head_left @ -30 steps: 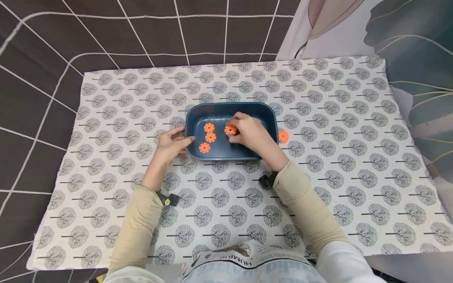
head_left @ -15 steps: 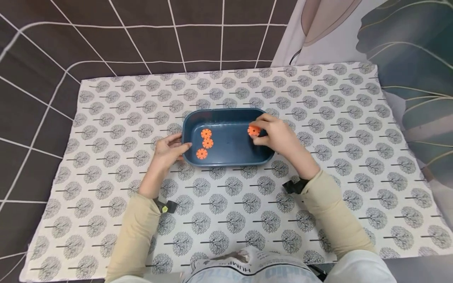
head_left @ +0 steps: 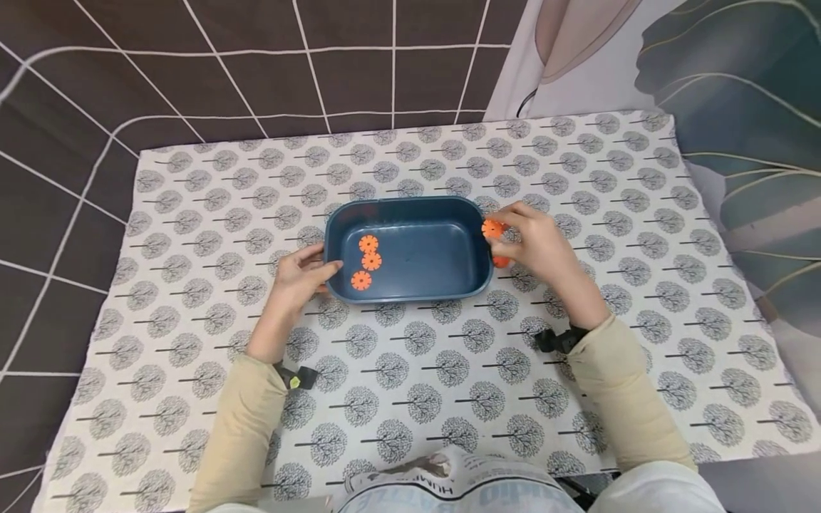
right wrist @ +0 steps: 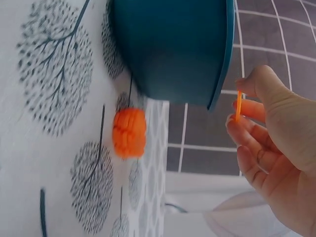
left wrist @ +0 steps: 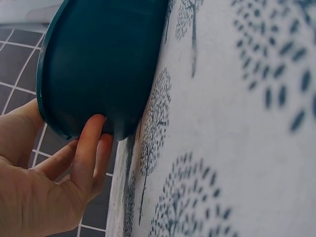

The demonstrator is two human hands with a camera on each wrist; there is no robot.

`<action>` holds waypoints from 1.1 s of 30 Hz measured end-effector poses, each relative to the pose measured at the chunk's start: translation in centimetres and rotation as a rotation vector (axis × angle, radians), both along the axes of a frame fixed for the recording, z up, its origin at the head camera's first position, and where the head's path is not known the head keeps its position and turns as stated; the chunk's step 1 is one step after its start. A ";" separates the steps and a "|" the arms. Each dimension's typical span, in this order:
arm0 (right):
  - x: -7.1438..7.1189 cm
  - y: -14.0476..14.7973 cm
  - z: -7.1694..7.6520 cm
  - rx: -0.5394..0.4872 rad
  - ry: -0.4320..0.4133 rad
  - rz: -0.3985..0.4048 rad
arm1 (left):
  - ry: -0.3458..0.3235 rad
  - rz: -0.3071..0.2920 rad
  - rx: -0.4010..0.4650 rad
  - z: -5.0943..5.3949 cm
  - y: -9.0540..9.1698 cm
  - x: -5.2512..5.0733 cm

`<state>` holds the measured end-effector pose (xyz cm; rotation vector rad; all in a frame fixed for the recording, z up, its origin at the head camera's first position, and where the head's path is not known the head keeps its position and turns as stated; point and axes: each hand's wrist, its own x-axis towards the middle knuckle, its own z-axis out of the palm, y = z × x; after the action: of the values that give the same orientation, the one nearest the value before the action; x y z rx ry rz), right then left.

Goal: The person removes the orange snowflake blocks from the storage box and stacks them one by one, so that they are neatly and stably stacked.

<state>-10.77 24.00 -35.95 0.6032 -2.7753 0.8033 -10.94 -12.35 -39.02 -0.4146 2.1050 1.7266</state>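
A dark blue rectangular bin [head_left: 426, 267] sits on the cloth. At its left end my left hand [head_left: 293, 283] grips the wall, thumb over the rim and fingers outside, also seen on the bin [left wrist: 106, 54] in the left wrist view. Three notched orange discs [head_left: 370, 261] lie flat inside, towards the left. Just beyond the right rim, my right hand [head_left: 541, 246] pinches another orange notched disc [head_left: 492, 228] between thumb and fingers. Edge-on, this thin disc [right wrist: 239, 106] shows above a short orange stack [right wrist: 129, 133], which stands on the cloth outside the bin.
A white cloth [head_left: 410, 370] with a grey tree print covers the table. Dark wall hanging with white grid lines [head_left: 256, 78] rises behind, and a patterned curtain [head_left: 744, 142] hangs at the right.
My right hand has carried its disc rightward from the middle of the bin, over the right rim to above the stack. The left hand keeps its grip on the bin.
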 end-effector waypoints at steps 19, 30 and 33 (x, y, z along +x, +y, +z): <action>1.2 2.5 -2.0 0.060 -0.070 -0.020 | 0.018 -0.004 0.019 0.0 0.0 0.1; 1.2 2.6 -3.1 0.117 -0.106 0.012 | 0.021 -0.005 0.021 0.0 0.0 0.1; 1.2 2.5 -3.3 0.129 -0.099 0.022 | 0.021 0.002 0.027 0.0 0.0 0.1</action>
<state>-9.62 26.49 -39.23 0.6335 -2.9336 0.6805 -10.79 -12.37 -39.00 -0.3923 2.0941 1.7659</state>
